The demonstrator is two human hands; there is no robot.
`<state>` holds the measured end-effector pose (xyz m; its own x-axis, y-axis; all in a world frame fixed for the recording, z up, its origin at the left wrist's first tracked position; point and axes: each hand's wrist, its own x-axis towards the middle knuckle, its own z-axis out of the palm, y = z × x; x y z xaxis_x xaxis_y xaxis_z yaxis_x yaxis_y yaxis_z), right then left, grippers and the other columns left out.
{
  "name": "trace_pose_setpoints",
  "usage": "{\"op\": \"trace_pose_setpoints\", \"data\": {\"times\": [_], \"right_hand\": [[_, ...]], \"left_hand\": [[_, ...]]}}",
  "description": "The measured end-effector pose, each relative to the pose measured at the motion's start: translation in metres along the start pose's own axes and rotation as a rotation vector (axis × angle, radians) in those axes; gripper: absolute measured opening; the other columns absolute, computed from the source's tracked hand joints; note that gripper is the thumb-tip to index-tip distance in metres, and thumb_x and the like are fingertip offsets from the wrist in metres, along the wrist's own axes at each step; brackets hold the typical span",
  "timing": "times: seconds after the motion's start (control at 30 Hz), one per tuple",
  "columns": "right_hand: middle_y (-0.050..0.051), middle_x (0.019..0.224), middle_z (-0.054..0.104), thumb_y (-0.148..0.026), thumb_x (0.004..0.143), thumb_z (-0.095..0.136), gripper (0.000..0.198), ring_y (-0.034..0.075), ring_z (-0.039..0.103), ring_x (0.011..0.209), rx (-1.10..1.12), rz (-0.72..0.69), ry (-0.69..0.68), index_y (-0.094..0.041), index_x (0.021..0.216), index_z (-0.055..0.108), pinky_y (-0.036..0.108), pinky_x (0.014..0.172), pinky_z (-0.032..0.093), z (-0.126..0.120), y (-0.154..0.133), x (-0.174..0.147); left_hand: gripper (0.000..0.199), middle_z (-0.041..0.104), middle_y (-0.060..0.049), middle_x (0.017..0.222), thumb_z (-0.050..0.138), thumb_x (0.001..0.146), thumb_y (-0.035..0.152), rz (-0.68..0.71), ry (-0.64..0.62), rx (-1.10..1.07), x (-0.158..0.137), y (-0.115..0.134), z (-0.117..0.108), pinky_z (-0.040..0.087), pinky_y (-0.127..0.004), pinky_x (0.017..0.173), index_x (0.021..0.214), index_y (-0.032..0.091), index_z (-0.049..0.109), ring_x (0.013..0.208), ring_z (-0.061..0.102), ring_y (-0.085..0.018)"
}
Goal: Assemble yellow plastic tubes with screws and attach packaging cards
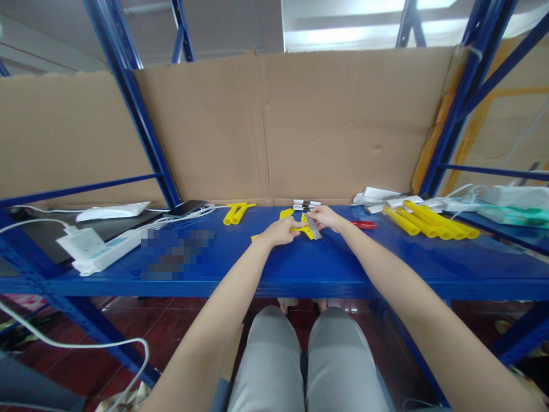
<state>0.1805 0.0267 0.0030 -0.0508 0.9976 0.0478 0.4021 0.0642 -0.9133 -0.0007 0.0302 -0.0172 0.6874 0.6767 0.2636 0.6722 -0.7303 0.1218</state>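
My left hand (281, 231) presses a yellow plastic piece (306, 230) down on the blue shelf, its fingers closed on it. In my right hand (325, 218) is a short flat grey metal strip, like a ruler (314, 226), pinched near its far end and laid across the yellow piece. Fingers cover part of both. Another yellow piece (286, 213) lies just beyond my left hand. A red-handled tool (363, 225) rests to the right of my right hand, and several black-and-white marker-like sticks (306, 205) lie behind both hands.
Yellow T-shaped pieces (238, 213) lie left of centre, and several yellow tubes (429, 220) are heaped at the right. A white power strip (110, 252) with cables stands on the left. Cardboard (300, 126) closes off the back, between blue posts (465, 103).
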Motion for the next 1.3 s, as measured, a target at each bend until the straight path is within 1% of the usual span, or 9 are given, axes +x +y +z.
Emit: {"op": "trace_pose_setpoints", "data": {"times": [0.1,0.3,0.47,0.6,0.73,0.87,1.1,1.2,1.3], "right_hand": [[-0.004,0.044,0.051,-0.014,0.093,0.049,0.026,0.007,0.050,0.040,-0.021,-0.006,0.007,-0.016,0.068,0.049,0.017,0.042,0.043,0.001,0.001,0.001],[-0.007,0.035,0.042,-0.015,0.094,0.046,0.031,0.006,0.038,0.031,-0.101,-0.025,0.012,-0.017,0.063,0.047,0.016,0.035,0.033,0.002,0.004,0.006],[-0.006,0.036,0.042,-0.017,0.094,0.046,0.032,0.006,0.039,0.032,-0.099,-0.027,0.020,-0.017,0.063,0.047,0.016,0.036,0.034,0.003,0.004,0.006],[-0.006,0.038,0.043,-0.020,0.094,0.049,0.030,0.006,0.041,0.033,-0.089,-0.018,0.038,-0.017,0.064,0.048,0.016,0.036,0.035,0.002,0.004,0.005],[-0.006,0.043,0.046,-0.025,0.092,0.054,0.025,0.006,0.044,0.036,-0.023,-0.021,-0.016,-0.017,0.069,0.051,0.016,0.037,0.038,-0.001,0.005,0.005],[-0.005,0.045,0.048,-0.028,0.089,0.059,0.028,0.007,0.045,0.038,-0.030,-0.003,-0.073,-0.016,0.065,0.051,0.017,0.037,0.038,-0.003,0.007,0.006],[-0.006,0.047,0.047,-0.025,0.081,0.068,0.023,0.006,0.044,0.043,0.101,0.011,-0.067,-0.016,0.066,0.052,0.017,0.044,0.039,-0.003,0.011,0.012],[-0.006,0.048,0.047,-0.021,0.081,0.066,0.020,0.007,0.045,0.046,0.122,0.014,-0.037,-0.016,0.067,0.052,0.017,0.046,0.039,-0.003,0.008,0.012],[-0.005,0.051,0.050,-0.017,0.083,0.062,0.017,0.007,0.047,0.048,0.115,0.005,-0.017,-0.015,0.068,0.053,0.016,0.047,0.038,-0.003,0.005,0.008]], "left_hand": [[0.047,0.062,-0.005,0.114,0.048,0.089,0.025,0.008,-0.009,0.029,0.000,0.002,-0.001,0.042,-0.034,0.095,0.136,0.032,0.052,0.097,0.059,-0.020],[0.049,0.060,-0.005,0.107,0.046,0.090,0.024,-0.017,-0.026,0.096,-0.001,0.008,-0.001,0.044,-0.032,0.092,0.138,0.033,0.049,0.092,0.058,-0.019],[0.051,0.059,-0.006,0.107,0.043,0.091,0.024,-0.045,-0.052,0.106,-0.002,0.012,-0.003,0.046,-0.032,0.088,0.141,0.035,0.045,0.089,0.058,-0.019],[0.050,0.059,-0.006,0.109,0.041,0.092,0.024,-0.062,-0.052,0.099,-0.002,0.013,-0.003,0.046,-0.033,0.088,0.141,0.035,0.044,0.091,0.059,-0.019],[0.050,0.059,-0.006,0.115,0.040,0.093,0.024,-0.078,-0.042,0.099,-0.002,0.012,-0.002,0.044,-0.033,0.093,0.142,0.034,0.043,0.099,0.058,-0.020],[0.050,0.058,-0.005,0.118,0.040,0.092,0.024,-0.076,-0.037,0.098,-0.001,0.012,-0.001,0.042,-0.033,0.098,0.141,0.034,0.044,0.105,0.056,-0.020],[0.048,0.057,-0.005,0.119,0.040,0.093,0.026,-0.084,-0.030,0.080,-0.001,0.016,-0.002,0.040,-0.035,0.100,0.139,0.034,0.046,0.108,0.054,-0.021],[0.049,0.056,-0.005,0.121,0.039,0.093,0.024,-0.049,-0.006,0.091,-0.001,0.017,-0.002,0.039,-0.035,0.100,0.141,0.034,0.044,0.108,0.053,-0.021],[0.052,0.056,-0.006,0.119,0.039,0.093,0.023,-0.045,0.003,0.113,-0.001,0.019,-0.003,0.040,-0.035,0.098,0.143,0.035,0.041,0.104,0.055,-0.021]]}}
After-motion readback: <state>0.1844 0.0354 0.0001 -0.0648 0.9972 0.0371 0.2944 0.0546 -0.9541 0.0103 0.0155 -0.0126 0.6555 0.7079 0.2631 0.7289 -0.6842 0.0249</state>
